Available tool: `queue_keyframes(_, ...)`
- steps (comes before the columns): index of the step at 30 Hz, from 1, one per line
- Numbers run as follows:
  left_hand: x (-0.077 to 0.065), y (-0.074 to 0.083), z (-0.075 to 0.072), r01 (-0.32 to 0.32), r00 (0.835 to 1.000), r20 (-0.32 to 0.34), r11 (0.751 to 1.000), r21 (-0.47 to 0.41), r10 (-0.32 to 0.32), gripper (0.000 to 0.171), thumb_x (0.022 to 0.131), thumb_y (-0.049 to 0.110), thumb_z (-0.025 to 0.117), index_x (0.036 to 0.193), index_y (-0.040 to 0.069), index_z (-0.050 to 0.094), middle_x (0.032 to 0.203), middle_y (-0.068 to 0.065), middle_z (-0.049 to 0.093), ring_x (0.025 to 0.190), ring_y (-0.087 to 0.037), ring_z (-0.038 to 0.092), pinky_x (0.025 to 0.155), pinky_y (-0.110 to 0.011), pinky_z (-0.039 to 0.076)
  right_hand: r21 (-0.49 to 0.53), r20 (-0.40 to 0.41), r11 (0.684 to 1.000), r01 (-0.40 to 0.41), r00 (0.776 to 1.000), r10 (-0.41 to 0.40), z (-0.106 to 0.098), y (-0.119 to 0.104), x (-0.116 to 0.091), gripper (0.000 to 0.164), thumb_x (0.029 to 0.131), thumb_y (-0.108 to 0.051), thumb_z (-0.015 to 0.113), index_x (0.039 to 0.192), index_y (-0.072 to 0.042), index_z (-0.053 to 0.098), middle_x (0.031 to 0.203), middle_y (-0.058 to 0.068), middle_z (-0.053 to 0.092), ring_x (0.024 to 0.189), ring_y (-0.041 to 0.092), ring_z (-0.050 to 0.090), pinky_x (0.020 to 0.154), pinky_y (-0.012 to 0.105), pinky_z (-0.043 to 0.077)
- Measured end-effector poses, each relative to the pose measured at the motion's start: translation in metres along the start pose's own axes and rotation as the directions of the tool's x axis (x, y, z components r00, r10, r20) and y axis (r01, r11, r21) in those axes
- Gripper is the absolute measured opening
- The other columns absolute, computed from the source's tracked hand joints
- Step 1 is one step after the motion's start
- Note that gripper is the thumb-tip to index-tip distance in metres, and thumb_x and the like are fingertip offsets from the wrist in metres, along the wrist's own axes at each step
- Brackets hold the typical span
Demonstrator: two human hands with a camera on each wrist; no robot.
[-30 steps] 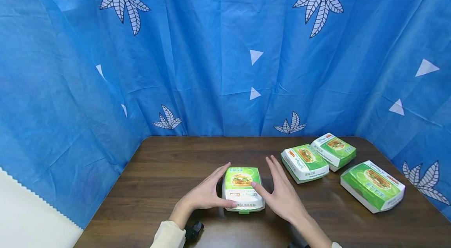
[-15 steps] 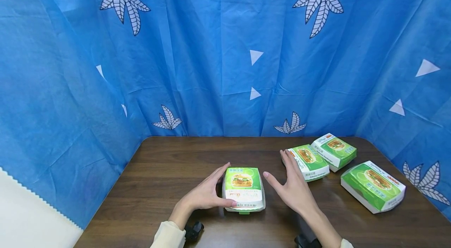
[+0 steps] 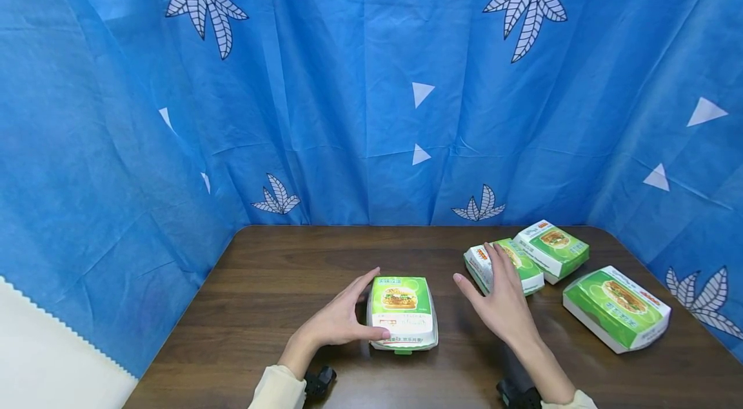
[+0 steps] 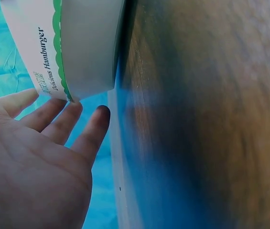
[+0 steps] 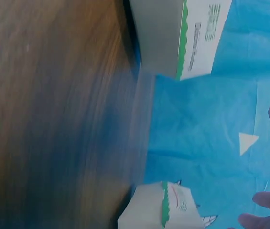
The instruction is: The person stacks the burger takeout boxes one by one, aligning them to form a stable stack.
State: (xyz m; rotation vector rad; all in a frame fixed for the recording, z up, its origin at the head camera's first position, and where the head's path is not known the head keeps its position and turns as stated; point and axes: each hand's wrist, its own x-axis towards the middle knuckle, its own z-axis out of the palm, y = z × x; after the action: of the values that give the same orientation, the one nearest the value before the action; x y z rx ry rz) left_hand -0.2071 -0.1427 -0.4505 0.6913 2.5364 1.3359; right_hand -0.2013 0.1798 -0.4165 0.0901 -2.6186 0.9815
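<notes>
While one creased blue cloth (image 3: 325, 86) is hung behind, one grainy wood table (image 3: 261, 306) is seen below. Four slope-sided card boxes (image 3: 616, 308) are set there, three on the right. The middle box (image 3: 402, 315) is touched by the left hand (image 3: 333, 322), fingers loose; the right hand (image 3: 502, 307) is held spread near a right box (image 3: 528, 273).

On the burger box (image 4: 84, 45) at my left grip (image 4: 39, 164) I read "Delicious Hamburger" (image 4: 47, 59), beside small Chinese characters (image 4: 39, 82); print on the other boxes (image 3: 525, 269) (image 3: 551, 249) (image 3: 617, 309) is too small or blurred
</notes>
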Motion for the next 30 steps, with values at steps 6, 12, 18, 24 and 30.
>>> queue_keyframes(6, 0.0, 0.0, 0.0, 0.002, 1.0, -0.002, 1.0, 0.004, -0.002, 0.112, 0.078, 0.05, 0.088, 0.165, 0.023, 0.022, 0.164, -0.006, 0.034, 0.14, -0.027, 0.049, 0.113, -0.055, 0.042, -0.02, -0.069, 1.0, -0.017, 0.998, 0.016, -0.005, 0.01, 0.005, 0.094, 0.092, -0.05, 0.073, 0.157, 0.004, 0.03, 0.163, 0.032, 0.022, 0.147, 0.054, 0.024, 0.113, 0.073, 0.025)
queue_keyframes(12, 0.0, 0.001, -0.001, -0.008, 0.999, -0.031, 1.0, 0.008, 0.008, 0.108, 0.078, 0.05, 0.088, 0.164, 0.025, 0.026, 0.164, -0.005, 0.035, 0.138, -0.03, 0.052, 0.111, -0.055, 0.045, -0.012, -0.168, 1.0, 0.009, 0.986, -0.011, -0.006, 0.023, 0.01, 0.094, 0.088, -0.041, 0.079, 0.154, 0.007, 0.034, 0.159, 0.033, 0.026, 0.144, 0.054, 0.026, 0.11, 0.072, 0.026)
queue_keyframes(18, 0.001, 0.0, -0.001, -0.004, 1.0, -0.023, 1.0, 0.007, 0.004, 0.108, 0.078, 0.051, 0.087, 0.164, 0.026, 0.026, 0.164, -0.006, 0.034, 0.139, -0.03, 0.051, 0.112, -0.055, 0.044, -0.008, -0.204, 1.0, -0.004, 0.979, 0.002, -0.005, 0.034, 0.011, 0.098, 0.085, -0.039, 0.082, 0.155, 0.008, 0.032, 0.159, 0.034, 0.026, 0.144, 0.054, 0.024, 0.112, 0.071, 0.023)
queue_keyframes(24, 0.0, 0.0, -0.001, -0.003, 1.0, -0.015, 1.0, 0.009, 0.003, 0.108, 0.078, 0.051, 0.087, 0.164, 0.025, 0.026, 0.164, -0.005, 0.035, 0.14, -0.027, 0.05, 0.113, -0.054, 0.043, -0.037, -0.181, 0.997, -0.062, 0.982, 0.055, -0.004, 0.046, 0.012, 0.104, 0.085, -0.041, 0.082, 0.157, 0.008, 0.026, 0.16, 0.037, 0.021, 0.145, 0.055, 0.02, 0.114, 0.071, 0.021)
queue_keyframes(30, 0.0, 0.0, -0.001, -0.013, 1.0, -0.019, 1.0, 0.022, 0.014, 0.11, 0.078, 0.05, 0.088, 0.164, 0.019, 0.026, 0.164, -0.005, 0.036, 0.14, -0.026, 0.05, 0.113, -0.054, 0.043, -0.063, -0.17, 0.994, -0.085, 0.983, 0.073, -0.008, 0.053, 0.014, 0.107, 0.085, -0.043, 0.082, 0.158, 0.009, 0.024, 0.16, 0.036, 0.019, 0.147, 0.054, 0.017, 0.115, 0.072, 0.021)
